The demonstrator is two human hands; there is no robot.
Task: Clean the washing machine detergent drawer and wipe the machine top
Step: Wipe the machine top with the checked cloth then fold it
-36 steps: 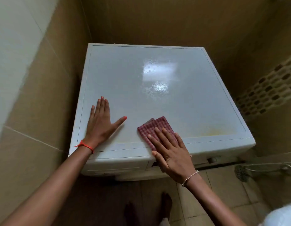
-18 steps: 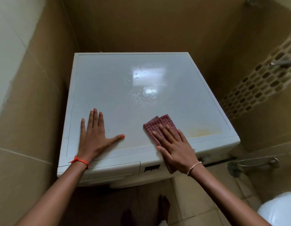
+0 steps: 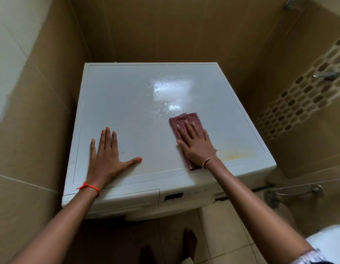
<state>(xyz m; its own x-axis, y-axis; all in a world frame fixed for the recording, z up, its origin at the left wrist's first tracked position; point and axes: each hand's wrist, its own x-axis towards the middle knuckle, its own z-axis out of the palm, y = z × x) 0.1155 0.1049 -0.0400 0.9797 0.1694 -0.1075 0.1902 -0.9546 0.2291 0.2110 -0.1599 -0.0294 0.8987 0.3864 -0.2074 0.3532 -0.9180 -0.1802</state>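
The white washing machine top [image 3: 127,103] fills the middle of the view, with wet droplets [image 3: 165,103] shining near its centre and a yellowish stain [image 3: 235,154] at the front right. My right hand [image 3: 195,143] lies flat with straight fingers on a folded red checked cloth [image 3: 184,121], pressing it onto the top just below the droplets. My left hand [image 3: 108,155] rests flat on the front left of the top, fingers spread. The detergent drawer front [image 3: 123,199] sits closed at the machine's upper left face.
Beige tiled walls close in on the left [image 3: 32,130] and behind the machine. A mosaic tile band [image 3: 298,100] and a tap [image 3: 327,75] are on the right wall. A hand shower [image 3: 272,197] hangs low right. A white toilet rim [image 3: 331,241] is at bottom right.
My right hand has slid the cloth from the front edge away from me toward the wet patch. My left hand has stayed flat in place. The view has shifted.
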